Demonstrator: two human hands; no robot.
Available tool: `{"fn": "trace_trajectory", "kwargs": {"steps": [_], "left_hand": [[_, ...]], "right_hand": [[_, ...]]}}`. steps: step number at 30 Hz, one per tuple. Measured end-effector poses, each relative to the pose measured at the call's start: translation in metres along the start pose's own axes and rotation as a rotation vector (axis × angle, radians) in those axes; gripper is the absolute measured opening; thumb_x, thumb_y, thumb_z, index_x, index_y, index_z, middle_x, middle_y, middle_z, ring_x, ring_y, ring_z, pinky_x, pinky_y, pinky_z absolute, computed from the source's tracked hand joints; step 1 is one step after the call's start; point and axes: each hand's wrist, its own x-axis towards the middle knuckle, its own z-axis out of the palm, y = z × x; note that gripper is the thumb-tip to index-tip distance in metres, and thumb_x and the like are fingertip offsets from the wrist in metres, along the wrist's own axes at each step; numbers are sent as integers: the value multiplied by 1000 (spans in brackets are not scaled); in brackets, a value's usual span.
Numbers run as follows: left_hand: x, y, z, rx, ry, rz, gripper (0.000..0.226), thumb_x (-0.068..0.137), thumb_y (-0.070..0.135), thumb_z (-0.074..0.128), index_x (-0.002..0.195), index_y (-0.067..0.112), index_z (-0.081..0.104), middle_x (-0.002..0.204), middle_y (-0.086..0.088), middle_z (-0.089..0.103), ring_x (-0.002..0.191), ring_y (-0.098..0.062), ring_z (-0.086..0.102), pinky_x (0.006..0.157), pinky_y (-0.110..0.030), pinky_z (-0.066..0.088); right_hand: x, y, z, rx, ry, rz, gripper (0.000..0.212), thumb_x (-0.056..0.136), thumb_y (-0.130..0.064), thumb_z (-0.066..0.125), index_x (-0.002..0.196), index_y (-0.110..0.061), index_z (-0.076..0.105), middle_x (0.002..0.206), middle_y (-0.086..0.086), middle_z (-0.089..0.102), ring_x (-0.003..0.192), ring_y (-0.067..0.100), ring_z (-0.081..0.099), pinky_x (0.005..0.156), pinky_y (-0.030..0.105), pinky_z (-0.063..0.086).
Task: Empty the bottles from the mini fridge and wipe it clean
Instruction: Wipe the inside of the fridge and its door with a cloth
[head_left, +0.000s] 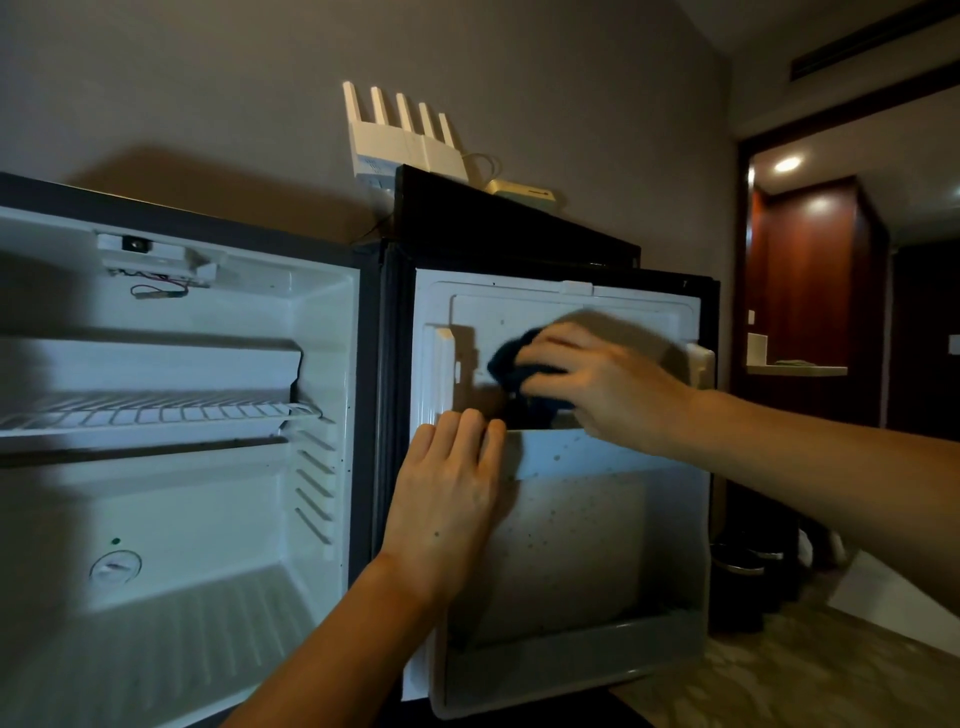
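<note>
Nearest, the left hand lies flat against the inner panel of the open fridge door, its grip relaxed with the fingers straight and together, their tips at the edge of the upper door shelf. Just beyond and to the right, the right hand has its grip clamped on a dark cloth, pressing it to the door's upper recess; the cloth bunches out to the left of the fingers. The door liner is speckled with small dark spots. To the left, the mini fridge stands open, with a wire shelf across its middle and a round dial low on the back wall. Farther back, a white router with upright antennas stands by the wall above the fridge. No bottles are in view.
</note>
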Motion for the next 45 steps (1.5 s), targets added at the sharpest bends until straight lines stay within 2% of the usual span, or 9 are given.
{"fn": "trace_trajectory", "kwargs": {"steps": [3,9,16,21,27,33,39,42,45], "left_hand": [[1,1,-1,-2,-9,-8,71,55,25,86,118,8,59,103,-10,55,93,-26,50,80,-38,49],[-3,1,0,13,-15,-5,82,50,28,89,122,6,58,108,-12,56,99,-27,48,83,-39,50],[-4,1,1,7,-28,16,77,58,19,84,127,5,54,109,-13,56,99,-28,52,82,-39,50],[-6,0,1,13,-59,25,86,55,26,87,130,4,52,115,-14,55,104,-29,50,86,-40,50],[-4,0,-1,-1,-34,28,71,63,17,81,127,5,54,110,-12,56,99,-27,53,82,-38,51],[-6,0,0,-23,-50,31,80,59,26,87,128,4,54,114,-13,57,104,-29,54,85,-39,51],[-1,2,1,-6,61,34,34,78,5,66,111,4,60,101,-13,55,88,-27,52,74,-39,48],[0,-1,0,9,62,58,36,79,7,65,114,5,59,102,-12,55,88,-27,52,75,-38,46],[4,-3,-4,4,44,60,41,75,14,71,113,8,59,101,-12,55,87,-27,52,76,-38,47]], "right_hand": [[-6,12,-13,-24,-202,-172,34,83,-9,63,116,-18,67,134,4,57,131,24,43,102,40,47],[19,16,-17,2,53,238,41,77,-6,73,117,-12,66,129,11,57,123,31,47,101,46,46],[0,8,-10,7,-206,-157,39,84,-9,65,121,-19,64,137,5,54,134,24,41,102,43,47],[25,11,-8,-8,44,194,47,75,-4,76,120,-13,63,135,11,52,129,31,43,102,48,46],[3,-6,-8,34,-181,-157,37,81,-3,68,115,-18,67,135,4,55,132,24,42,104,41,46],[35,6,-12,65,93,297,44,77,-3,74,119,-10,65,129,15,53,118,33,49,97,48,48],[33,-40,0,168,-32,28,38,84,-2,66,120,-14,65,135,11,50,127,30,42,102,45,46],[31,-29,-5,174,-108,3,38,86,-2,65,121,-15,64,141,8,46,133,28,37,106,44,42],[28,-25,-7,123,-143,-43,33,85,-2,66,114,-17,67,142,5,45,133,27,35,98,41,48]]}}
